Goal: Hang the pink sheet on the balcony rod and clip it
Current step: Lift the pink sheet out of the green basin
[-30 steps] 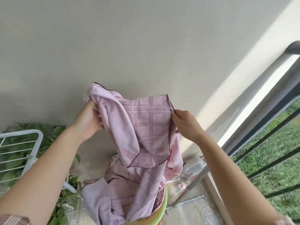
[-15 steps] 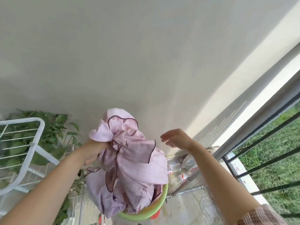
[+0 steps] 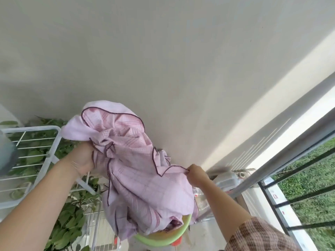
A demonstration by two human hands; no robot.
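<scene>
Pink sheet [image 3: 137, 171], bunched in the left hand [image 3: 82, 160], hem pinched by the right hand [image 3: 196, 175], may tangle: folds still fill the green basin [image 3: 163, 240].

fingers of left hand [image 3: 81, 160] buried in pink sheet [image 3: 137, 174], green basin [image 3: 163, 241] mostly under it, rod [image 3: 272, 169] cut by right edge

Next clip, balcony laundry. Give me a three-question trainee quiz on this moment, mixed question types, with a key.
1. True or false: the pink checked cloth sheet already hangs over the grey metal balcony rod.
2. Which grip holds the sheet's bunched top? A) left hand B) right hand C) neither
3. Fill in: the sheet's lower end sits in a round ____ plastic basin.
Key: 1 false; 2 A; 3 green.
</scene>
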